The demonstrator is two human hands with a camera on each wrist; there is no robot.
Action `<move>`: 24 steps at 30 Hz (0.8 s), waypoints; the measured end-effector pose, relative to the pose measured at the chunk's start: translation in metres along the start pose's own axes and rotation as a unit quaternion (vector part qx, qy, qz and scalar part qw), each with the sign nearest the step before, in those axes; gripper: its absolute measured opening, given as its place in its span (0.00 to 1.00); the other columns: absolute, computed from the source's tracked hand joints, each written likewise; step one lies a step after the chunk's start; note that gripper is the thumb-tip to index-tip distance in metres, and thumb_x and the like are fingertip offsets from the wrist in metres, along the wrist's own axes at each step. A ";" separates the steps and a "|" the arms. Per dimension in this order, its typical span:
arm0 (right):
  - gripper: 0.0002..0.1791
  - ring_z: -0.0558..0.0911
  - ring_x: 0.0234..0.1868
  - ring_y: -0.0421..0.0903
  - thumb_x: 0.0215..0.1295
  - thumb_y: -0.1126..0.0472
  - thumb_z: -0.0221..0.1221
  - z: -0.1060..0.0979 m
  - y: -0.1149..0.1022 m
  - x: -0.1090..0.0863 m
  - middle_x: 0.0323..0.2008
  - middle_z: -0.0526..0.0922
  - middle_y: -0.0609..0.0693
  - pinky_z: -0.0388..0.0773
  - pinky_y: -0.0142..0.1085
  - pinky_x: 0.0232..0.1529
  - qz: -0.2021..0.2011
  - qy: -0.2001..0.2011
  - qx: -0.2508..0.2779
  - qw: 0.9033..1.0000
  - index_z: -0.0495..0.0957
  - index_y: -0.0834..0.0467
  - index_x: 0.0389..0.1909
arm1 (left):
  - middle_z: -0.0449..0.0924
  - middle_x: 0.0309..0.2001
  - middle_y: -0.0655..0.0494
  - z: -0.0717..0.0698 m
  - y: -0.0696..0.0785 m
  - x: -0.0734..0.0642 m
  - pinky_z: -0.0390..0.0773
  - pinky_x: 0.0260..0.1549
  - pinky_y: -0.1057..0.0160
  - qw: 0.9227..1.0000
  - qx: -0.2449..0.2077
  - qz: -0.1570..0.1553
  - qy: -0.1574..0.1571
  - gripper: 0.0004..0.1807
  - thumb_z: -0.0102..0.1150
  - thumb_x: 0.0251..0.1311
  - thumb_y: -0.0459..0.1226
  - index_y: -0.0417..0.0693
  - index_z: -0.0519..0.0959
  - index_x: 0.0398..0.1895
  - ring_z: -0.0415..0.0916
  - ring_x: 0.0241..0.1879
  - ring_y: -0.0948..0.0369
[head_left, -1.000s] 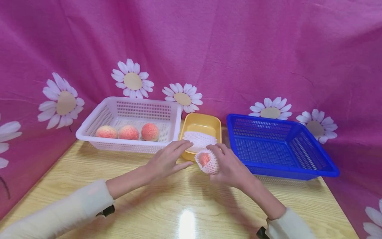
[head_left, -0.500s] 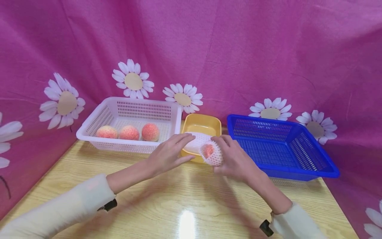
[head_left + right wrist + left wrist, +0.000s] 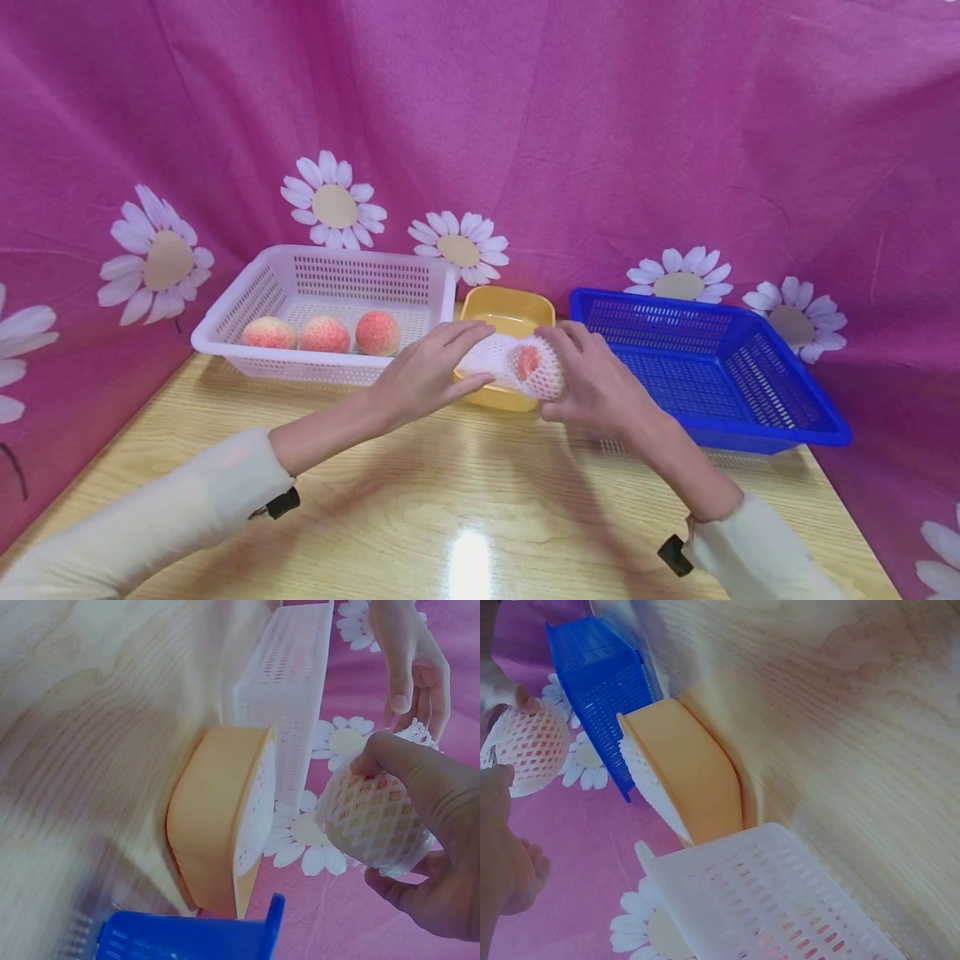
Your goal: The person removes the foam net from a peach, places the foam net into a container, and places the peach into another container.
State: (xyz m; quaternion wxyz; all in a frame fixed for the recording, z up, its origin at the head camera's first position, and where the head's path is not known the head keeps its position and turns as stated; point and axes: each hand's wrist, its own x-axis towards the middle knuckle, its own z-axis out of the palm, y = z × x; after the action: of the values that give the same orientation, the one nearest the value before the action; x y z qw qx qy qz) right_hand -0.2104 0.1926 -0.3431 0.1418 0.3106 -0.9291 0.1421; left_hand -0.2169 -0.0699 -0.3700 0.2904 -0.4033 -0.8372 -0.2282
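My right hand [image 3: 600, 383] grips a peach in a white foam net [image 3: 542, 369], held above the front of a yellow tray [image 3: 519, 297]. Red peach skin shows through the net's open end, which faces my left hand [image 3: 420, 373]. That hand reaches in from the left with fingers extended and thumb apart, holding nothing. Its fingertips come close to the net's end in the right wrist view, where the thumb and fingers of my right hand [image 3: 442, 825] curl round the wrapped peach [image 3: 379, 817]. Flat white foam nets [image 3: 483, 357] lie in the tray, partly covered by my hands.
A white slotted basket [image 3: 285, 364] stands left of the tray with three bare peaches [image 3: 324, 334] in a row along its front. Right of the tray is a blue slotted basket [image 3: 750, 437]. A pink flowered cloth [image 3: 570, 150] hangs right behind the containers on the wooden table [image 3: 420, 508].
My right hand has carried the netted peach up and slightly right, from the tray's front edge to over the tray. My left hand has moved a little forward and right, staying empty.
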 end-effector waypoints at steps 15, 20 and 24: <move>0.50 0.75 0.49 0.60 0.36 0.55 0.77 -0.004 -0.004 0.011 0.56 0.72 0.61 0.78 0.52 0.48 -0.041 0.020 -0.010 0.999 0.67 0.57 0.65 | 0.81 0.46 0.48 0.002 0.006 0.021 0.74 0.58 0.65 0.992 -0.023 0.114 0.058 0.14 0.69 0.59 0.31 0.38 0.81 0.48 0.79 0.50 0.53; 0.49 0.75 0.49 0.59 0.36 0.56 0.77 -0.003 -0.005 0.013 0.56 0.72 0.61 0.76 0.52 0.50 -0.051 0.022 -0.016 0.998 0.67 0.57 0.64 | 0.82 0.45 0.48 0.005 0.008 0.023 0.76 0.55 0.68 0.990 -0.026 0.127 0.062 0.13 0.69 0.58 0.29 0.38 0.82 0.47 0.80 0.48 0.55; 0.48 0.75 0.49 0.59 0.36 0.56 0.76 -0.003 -0.005 0.014 0.55 0.72 0.60 0.77 0.51 0.50 -0.048 0.022 -0.018 0.998 0.67 0.56 0.64 | 0.83 0.46 0.48 0.008 0.010 0.025 0.75 0.55 0.70 0.989 -0.024 0.132 0.063 0.14 0.69 0.58 0.29 0.37 0.82 0.47 0.81 0.48 0.54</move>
State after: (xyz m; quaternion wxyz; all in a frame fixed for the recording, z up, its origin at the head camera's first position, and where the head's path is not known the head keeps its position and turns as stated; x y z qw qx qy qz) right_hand -0.2170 0.1823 -0.3342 0.1748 0.3495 -0.9119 0.1253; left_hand -0.2241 -0.0462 -0.3574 0.3600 -0.5020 -0.7511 -0.2329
